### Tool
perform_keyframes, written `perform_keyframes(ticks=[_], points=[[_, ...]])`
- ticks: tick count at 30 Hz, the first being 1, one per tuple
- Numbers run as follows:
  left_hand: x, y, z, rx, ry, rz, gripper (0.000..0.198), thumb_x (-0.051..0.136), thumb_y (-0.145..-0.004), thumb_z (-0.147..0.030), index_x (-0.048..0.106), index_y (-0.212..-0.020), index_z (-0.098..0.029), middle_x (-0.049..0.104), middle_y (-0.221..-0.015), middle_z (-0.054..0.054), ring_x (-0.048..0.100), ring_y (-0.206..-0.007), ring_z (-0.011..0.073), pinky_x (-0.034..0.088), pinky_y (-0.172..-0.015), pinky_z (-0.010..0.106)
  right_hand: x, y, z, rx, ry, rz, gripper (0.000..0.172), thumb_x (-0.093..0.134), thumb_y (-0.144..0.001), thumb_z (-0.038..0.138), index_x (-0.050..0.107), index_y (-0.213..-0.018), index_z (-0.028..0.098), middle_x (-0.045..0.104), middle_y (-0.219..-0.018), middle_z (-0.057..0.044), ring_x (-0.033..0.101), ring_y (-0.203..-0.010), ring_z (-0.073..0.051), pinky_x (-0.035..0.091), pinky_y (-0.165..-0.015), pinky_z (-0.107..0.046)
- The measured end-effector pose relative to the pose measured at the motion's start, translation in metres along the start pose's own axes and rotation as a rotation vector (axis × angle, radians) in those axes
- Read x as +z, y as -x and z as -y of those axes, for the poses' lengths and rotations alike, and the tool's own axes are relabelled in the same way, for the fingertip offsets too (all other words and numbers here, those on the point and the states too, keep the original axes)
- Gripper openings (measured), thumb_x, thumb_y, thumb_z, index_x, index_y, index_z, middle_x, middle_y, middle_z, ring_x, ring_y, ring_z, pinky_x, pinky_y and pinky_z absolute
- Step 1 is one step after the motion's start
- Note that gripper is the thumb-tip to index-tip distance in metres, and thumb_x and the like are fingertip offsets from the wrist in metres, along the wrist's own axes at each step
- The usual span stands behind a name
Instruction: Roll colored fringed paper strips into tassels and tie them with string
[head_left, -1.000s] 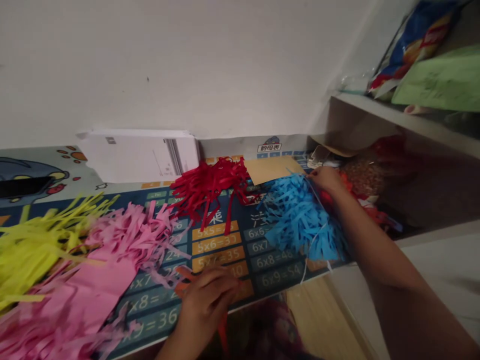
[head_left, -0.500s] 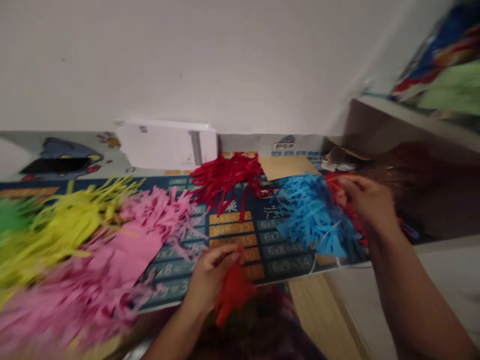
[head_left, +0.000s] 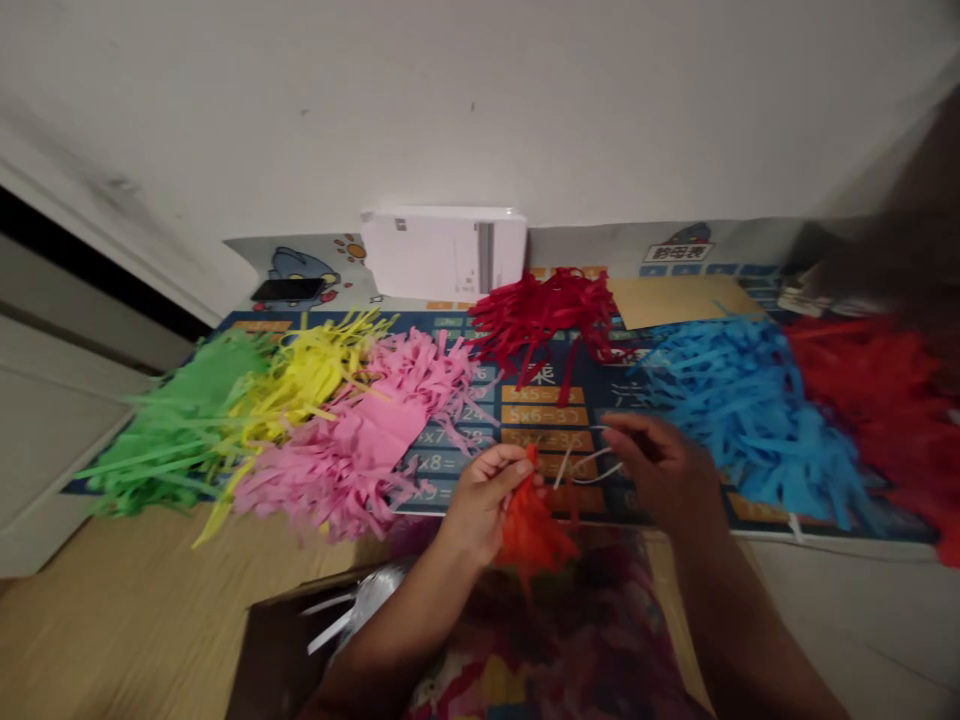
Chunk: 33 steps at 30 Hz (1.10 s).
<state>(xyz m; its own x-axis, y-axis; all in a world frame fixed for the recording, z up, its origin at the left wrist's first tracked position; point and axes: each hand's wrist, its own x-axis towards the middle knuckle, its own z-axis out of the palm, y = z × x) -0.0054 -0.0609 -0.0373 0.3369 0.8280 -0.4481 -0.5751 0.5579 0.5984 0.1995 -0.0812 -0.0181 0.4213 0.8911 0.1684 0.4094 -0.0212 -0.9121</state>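
Note:
In the middle of the view, my left hand pinches the gathered top of an orange-red paper tassel, whose cut strips hang below the fingers. Just to the right, my right hand is closed on a thin white string, and the string's loop and loose end stick out toward the tassel. A small gap separates the two hands. Behind them lies dark red fringed paper. Blue fringed paper spreads beyond my right hand, with red fringed paper beside it.
Pink, yellow and green fringed paper overlap on the table's left side. A white box leans against the wall, near a black phone. Tan card lies behind the blue paper. A dark box stands below the table.
My right hand has left the red fringed paper and come to the middle, with white string in it. My left hand still holds the tassel. The view has swung left.

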Motion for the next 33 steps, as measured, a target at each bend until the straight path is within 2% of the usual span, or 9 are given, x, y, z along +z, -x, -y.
perform_keyframes(ticks=[3, 5, 8, 14, 17, 20, 25, 29, 33], points=[[-0.002, -0.003, 0.002, -0.004, -0.013, -0.003, 0.044, 0.096, -0.051, -0.026, 0.064, -0.078, -0.015, 0.068, -0.064, -0.004, 0.066, -0.057, 0.0094, 0.057, -0.059, 0.019, -0.020, -0.017, -0.012, 0.085, -0.032, -0.041, 0.026, 0.071, -0.076, 0.045, 0.076, -0.088, 0.022, 0.060, -0.052, 0.003, 0.055, -0.047, -0.014, 0.044, -0.047, -0.025], [0.000, -0.007, 0.006, -0.036, -0.010, 0.009, 0.043, 0.095, -0.052, -0.025, 0.063, -0.080, -0.015, 0.067, -0.063, -0.004, 0.066, -0.057, 0.0101, 0.057, -0.058, 0.020, -0.022, -0.020, -0.020, 0.144, -0.121, -0.018, 0.031, 0.074, -0.074, 0.044, 0.075, -0.094, 0.021, 0.068, -0.063, 0.000, 0.065, -0.056, -0.017, 0.051, -0.054, -0.027], [0.003, -0.012, 0.010, -0.084, 0.001, 0.030, 0.041, 0.093, -0.054, -0.023, 0.063, -0.081, -0.015, 0.066, -0.063, -0.004, 0.067, -0.058, 0.0112, 0.058, -0.060, 0.022, -0.010, -0.011, -0.030, 0.236, -0.234, 0.078, 0.046, 0.080, -0.067, 0.044, 0.072, -0.105, 0.019, 0.074, -0.081, -0.004, 0.072, -0.068, -0.021, 0.055, -0.058, -0.029], [0.001, -0.015, 0.016, -0.182, -0.119, 0.102, 0.038, 0.092, -0.058, -0.024, 0.064, -0.082, -0.013, 0.070, -0.072, 0.001, 0.066, -0.055, 0.0114, 0.056, -0.052, 0.021, 0.013, 0.020, -0.025, 0.288, -0.339, 0.319, 0.035, 0.077, -0.074, 0.048, 0.070, -0.093, 0.019, 0.068, -0.061, 0.000, 0.061, -0.047, -0.014, 0.048, -0.045, -0.023], [0.002, -0.014, 0.020, -0.250, -0.151, 0.202, 0.040, 0.093, -0.058, -0.028, 0.064, -0.081, -0.013, 0.070, -0.072, 0.002, 0.069, -0.060, 0.0151, 0.056, -0.051, 0.022, 0.018, 0.024, -0.017, 0.341, -0.419, 0.292, 0.038, 0.082, -0.070, 0.048, 0.069, -0.094, 0.021, 0.073, -0.075, -0.002, 0.058, -0.045, -0.011, 0.044, -0.040, -0.022], [0.005, -0.013, 0.022, -0.162, -0.166, 0.195, 0.040, 0.093, -0.059, -0.029, 0.064, -0.080, -0.013, 0.070, -0.071, 0.001, 0.069, -0.063, 0.0138, 0.053, -0.053, 0.018, 0.024, 0.024, -0.014, 0.438, -0.537, 0.263, 0.043, 0.085, -0.065, 0.048, 0.068, -0.095, 0.022, 0.074, -0.081, -0.003, 0.064, -0.054, -0.015, 0.051, -0.045, -0.024], [0.006, -0.011, 0.020, -0.149, -0.194, 0.234, 0.040, 0.093, -0.060, -0.033, 0.064, -0.079, -0.013, 0.070, -0.071, 0.002, 0.069, -0.062, 0.0140, 0.051, -0.053, 0.019, 0.032, 0.023, -0.016, 0.493, -0.650, 0.250, 0.046, 0.089, -0.062, 0.043, 0.067, -0.096, 0.021, 0.072, -0.077, 0.000, 0.063, -0.056, -0.014, 0.052, -0.048, -0.025], [0.003, -0.010, 0.019, -0.065, -0.268, 0.236, 0.039, 0.091, -0.063, -0.036, 0.065, -0.080, -0.012, 0.069, -0.066, 0.002, 0.064, -0.056, 0.0102, 0.049, -0.056, 0.019, 0.030, 0.013, -0.017, 0.528, -0.960, 0.196, 0.040, 0.092, -0.058, 0.034, 0.064, -0.084, 0.023, 0.068, -0.070, 0.004, 0.065, -0.064, -0.012, 0.054, -0.058, -0.021], [0.000, -0.011, 0.022, -0.058, -0.348, 0.252, 0.039, 0.088, -0.066, -0.040, 0.065, -0.081, -0.012, 0.069, -0.067, 0.002, 0.063, -0.057, 0.0106, 0.048, -0.058, 0.021, 0.026, 0.007, -0.009, 0.561, -1.161, 0.265, 0.035, 0.089, -0.062, 0.026, 0.062, -0.084, 0.024, 0.060, -0.065, 0.007, 0.061, -0.063, -0.009, 0.054, -0.060, -0.020]])
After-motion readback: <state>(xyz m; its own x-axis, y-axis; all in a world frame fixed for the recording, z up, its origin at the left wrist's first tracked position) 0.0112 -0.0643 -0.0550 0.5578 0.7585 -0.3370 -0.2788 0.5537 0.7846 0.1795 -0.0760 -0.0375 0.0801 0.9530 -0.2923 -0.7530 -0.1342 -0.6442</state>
